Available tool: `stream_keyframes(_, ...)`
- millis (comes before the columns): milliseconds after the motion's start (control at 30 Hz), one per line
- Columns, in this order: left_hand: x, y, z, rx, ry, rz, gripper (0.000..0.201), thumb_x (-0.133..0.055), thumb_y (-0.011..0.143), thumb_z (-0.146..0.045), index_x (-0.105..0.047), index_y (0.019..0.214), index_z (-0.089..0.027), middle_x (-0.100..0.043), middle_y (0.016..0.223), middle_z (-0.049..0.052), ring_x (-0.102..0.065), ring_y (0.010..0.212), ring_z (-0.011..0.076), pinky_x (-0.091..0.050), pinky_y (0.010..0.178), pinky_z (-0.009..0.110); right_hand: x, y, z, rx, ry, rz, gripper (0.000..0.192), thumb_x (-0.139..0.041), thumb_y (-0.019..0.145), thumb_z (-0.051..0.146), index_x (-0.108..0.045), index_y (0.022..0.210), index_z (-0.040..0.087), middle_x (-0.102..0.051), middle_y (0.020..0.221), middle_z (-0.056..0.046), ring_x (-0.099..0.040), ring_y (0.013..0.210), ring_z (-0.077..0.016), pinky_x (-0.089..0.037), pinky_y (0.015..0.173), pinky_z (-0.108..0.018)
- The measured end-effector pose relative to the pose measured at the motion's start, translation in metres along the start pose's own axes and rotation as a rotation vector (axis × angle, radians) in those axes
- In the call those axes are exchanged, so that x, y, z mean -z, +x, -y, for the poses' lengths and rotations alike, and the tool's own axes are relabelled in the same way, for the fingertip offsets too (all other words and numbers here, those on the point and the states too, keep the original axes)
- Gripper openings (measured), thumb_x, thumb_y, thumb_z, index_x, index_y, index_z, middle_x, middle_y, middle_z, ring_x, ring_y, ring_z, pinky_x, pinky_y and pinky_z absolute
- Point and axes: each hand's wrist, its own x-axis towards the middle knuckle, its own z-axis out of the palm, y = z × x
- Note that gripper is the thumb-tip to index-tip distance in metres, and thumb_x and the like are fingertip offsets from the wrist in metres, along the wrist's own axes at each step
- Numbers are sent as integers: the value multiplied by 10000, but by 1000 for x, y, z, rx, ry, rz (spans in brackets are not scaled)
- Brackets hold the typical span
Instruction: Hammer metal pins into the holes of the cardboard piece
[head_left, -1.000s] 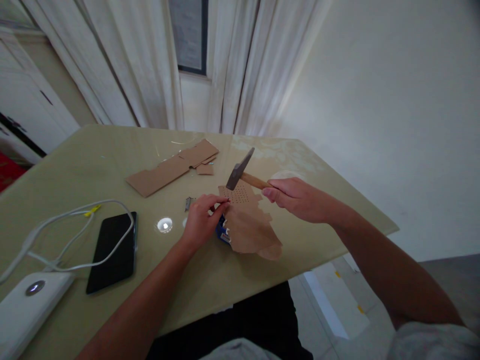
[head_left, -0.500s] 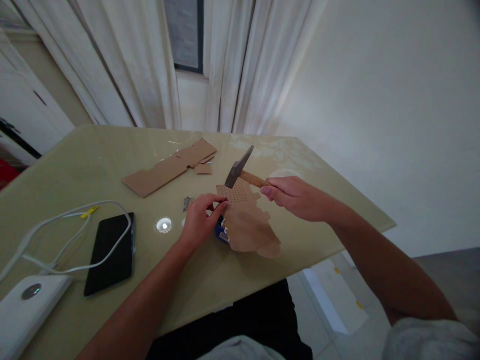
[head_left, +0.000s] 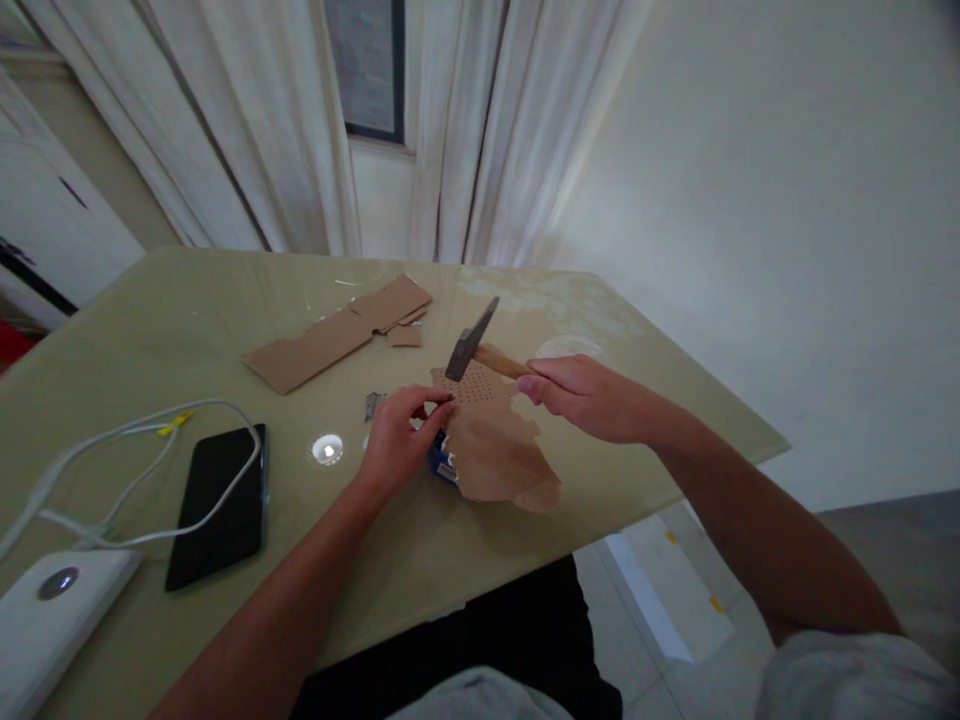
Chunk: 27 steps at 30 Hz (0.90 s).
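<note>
My right hand (head_left: 570, 393) is closed round the wooden handle of a hammer (head_left: 466, 348). The hammer's dark metal head hangs tilted just above the fingertips of my left hand (head_left: 401, 430). Those fingers are pinched at the left edge of a torn brown cardboard piece (head_left: 502, 455), on what looks like a small nail, mostly hidden. Rows of small holes mark the upper part of this cardboard. Under its left edge a blue object (head_left: 442, 462) shows in part. Just left of my fingers lies a small pile of thin grey nails (head_left: 374, 404), too small to see clearly.
Behind my hands, long cardboard strips (head_left: 337, 340) lie on the glossy table (head_left: 630, 300). A black phone (head_left: 217, 510), a white cable (head_left: 150, 415) and a white power bank (head_left: 64, 620) are at the left. The table's edge slants close along my right forearm.
The hammer head has come slightly down and left, nearer to my left fingertips. My left hand stays pinched in the same place at the cardboard's edge.
</note>
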Motion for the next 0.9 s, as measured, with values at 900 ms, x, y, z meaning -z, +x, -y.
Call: stream_keyframes(900,0,-2,1,41,14,93,285,-806,925,-301,-780,1202,-242,-701,1433,132,-693,1233,306,-619,944,441,-23,6,-11,-15,11,86,484,-414,1159,554,-549,819,237,-632,777,-36,-603,789,-222,-407,762,-363)
